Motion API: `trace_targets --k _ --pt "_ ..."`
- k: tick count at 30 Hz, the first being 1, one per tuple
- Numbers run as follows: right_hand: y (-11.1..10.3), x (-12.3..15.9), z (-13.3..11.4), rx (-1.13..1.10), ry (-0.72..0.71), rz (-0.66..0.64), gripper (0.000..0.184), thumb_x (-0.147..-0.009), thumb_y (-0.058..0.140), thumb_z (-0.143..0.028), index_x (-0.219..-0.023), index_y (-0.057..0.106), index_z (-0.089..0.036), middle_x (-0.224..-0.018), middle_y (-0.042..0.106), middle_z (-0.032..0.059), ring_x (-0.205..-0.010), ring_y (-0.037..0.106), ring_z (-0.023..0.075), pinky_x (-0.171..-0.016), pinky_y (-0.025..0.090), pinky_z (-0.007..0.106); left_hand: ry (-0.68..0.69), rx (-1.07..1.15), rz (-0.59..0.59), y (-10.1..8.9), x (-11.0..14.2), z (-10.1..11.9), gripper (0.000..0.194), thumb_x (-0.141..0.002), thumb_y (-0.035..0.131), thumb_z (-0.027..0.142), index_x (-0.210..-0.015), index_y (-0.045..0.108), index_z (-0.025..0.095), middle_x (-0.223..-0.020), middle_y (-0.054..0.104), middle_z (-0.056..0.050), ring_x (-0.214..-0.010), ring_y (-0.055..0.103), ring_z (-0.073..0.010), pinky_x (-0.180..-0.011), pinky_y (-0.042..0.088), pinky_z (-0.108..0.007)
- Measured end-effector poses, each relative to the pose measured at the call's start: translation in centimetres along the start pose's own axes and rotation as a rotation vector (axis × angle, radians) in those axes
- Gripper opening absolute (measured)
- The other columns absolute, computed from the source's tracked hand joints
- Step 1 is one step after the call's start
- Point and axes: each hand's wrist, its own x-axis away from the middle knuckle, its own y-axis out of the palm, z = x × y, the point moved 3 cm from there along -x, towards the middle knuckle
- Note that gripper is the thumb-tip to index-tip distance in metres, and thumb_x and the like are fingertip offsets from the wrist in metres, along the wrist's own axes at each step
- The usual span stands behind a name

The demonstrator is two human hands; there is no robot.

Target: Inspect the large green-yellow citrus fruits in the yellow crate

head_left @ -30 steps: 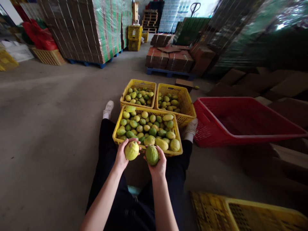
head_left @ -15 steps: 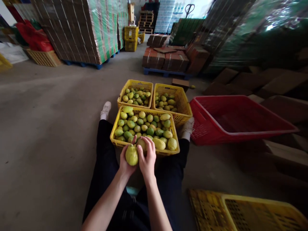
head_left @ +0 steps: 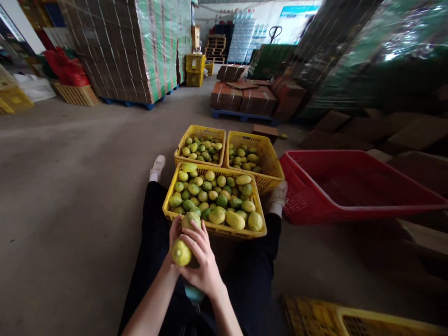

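Close together over my lap, both hands are closed around two yellow-green lemons. The nearer lemon [head_left: 181,253] has its tip facing me and lies between my left hand [head_left: 174,235] and my right hand [head_left: 202,261]. The farther lemon [head_left: 191,219] shows beyond it, with my right fingers across its near side and my left fingers at its left. Which hand bears each lemon is partly hidden. Just beyond my hands stands a yellow crate [head_left: 168,212] of green and yellow lemons.
Two more yellow crates of lemons, one at left [head_left: 179,161] and one at right [head_left: 275,161], stand behind the first, between my feet. A red basket [head_left: 311,205] is at right. A yellow crate [head_left: 311,315] lies bottom right. Wrapped pallet stacks [head_left: 112,51] rise behind.
My hands have moved a little left and toward me. The nearer lemon has turned tip toward me, and my right hand has shifted across the lemons. The view has tilted up slightly.
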Motion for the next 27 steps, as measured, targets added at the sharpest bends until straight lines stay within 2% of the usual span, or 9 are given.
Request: trace_targets --k 3,6,10,14,18,22,27 --pt "-1.6 0.3 1.0 -0.176 0.142 0.164 0.063 -0.077 0.09 -0.033 -0.136 0.069 -0.03 -0.126 0.075 0.0128 -0.12 0.071 0.0365 -0.103 0.06 0.058 0.13 0.027 0.066 0.2 -0.7 2.5 0.033 -0.081 0.074 0.053 -0.082 0.068 0.021 -0.075 0.071 -0.003 -0.074 0.073 -0.0236 -0.067 0.059 -0.033" --pt "-3.7 0.1 2.2 -0.196 0.336 0.307 0.058 -0.07 0.095 -0.033 -0.125 0.077 -0.028 -0.122 0.076 0.0127 -0.113 0.073 0.0343 -0.098 0.063 0.052 0.299 -0.119 0.039 1.0 -0.7 4.8 0.036 -0.084 0.068 0.052 -0.068 0.066 0.02 -0.063 0.065 -0.002 -0.057 0.064 -0.0175 -0.057 0.051 -0.028" --pt "-5.1 -0.6 2.8 -0.171 0.448 0.315 0.054 -0.068 0.096 -0.036 -0.119 0.08 -0.028 -0.122 0.076 0.0115 -0.115 0.072 0.0334 -0.104 0.059 0.052 0.504 -0.307 0.021 1.9 0.4 5.8 0.033 -0.088 0.064 0.037 -0.06 0.067 0.02 -0.066 0.066 -0.005 -0.066 0.062 -0.0187 -0.066 0.05 -0.028" --pt "-4.7 -0.7 2.7 -0.216 0.457 0.288 0.052 -0.069 0.095 -0.036 -0.118 0.08 -0.029 -0.123 0.077 0.0103 -0.117 0.071 0.0331 -0.106 0.058 0.052 0.628 -0.416 -0.064 2.8 0.8 5.3 0.028 -0.088 0.063 0.028 -0.063 0.073 0.022 -0.072 0.067 -0.006 -0.077 0.06 -0.0216 -0.08 0.051 -0.028" --pt "-4.2 -0.4 2.9 -0.242 0.486 0.305 0.055 -0.068 0.096 -0.037 -0.12 0.079 -0.028 -0.125 0.076 0.0111 -0.12 0.07 0.0337 -0.108 0.056 0.054 0.652 -0.465 -0.094 3.2 0.7 5.1 0.029 -0.089 0.063 0.031 -0.065 0.075 0.023 -0.073 0.067 -0.005 -0.079 0.057 -0.0223 -0.084 0.05 -0.028" --pt "-4.4 -0.3 3.1 -0.251 0.509 0.294 0.057 -0.067 0.096 -0.039 -0.12 0.079 -0.026 -0.125 0.076 0.0121 -0.12 0.069 0.0343 -0.107 0.055 0.053 0.668 -0.493 -0.079 3.3 0.8 4.9 0.036 -0.091 0.065 0.044 -0.066 0.075 0.02 -0.074 0.067 -0.006 -0.078 0.058 -0.0214 -0.08 0.048 -0.028" --pt "-5.1 -0.5 2.9 -0.26 0.493 0.26 0.057 -0.07 0.094 -0.042 -0.122 0.078 -0.025 -0.125 0.075 0.0123 -0.119 0.07 0.0339 -0.105 0.057 0.05 0.503 -0.413 0.06 3.4 1.0 4.0 0.039 -0.083 0.07 0.055 -0.069 0.072 0.019 -0.073 0.066 -0.003 -0.073 0.058 -0.018 -0.072 0.047 -0.026"
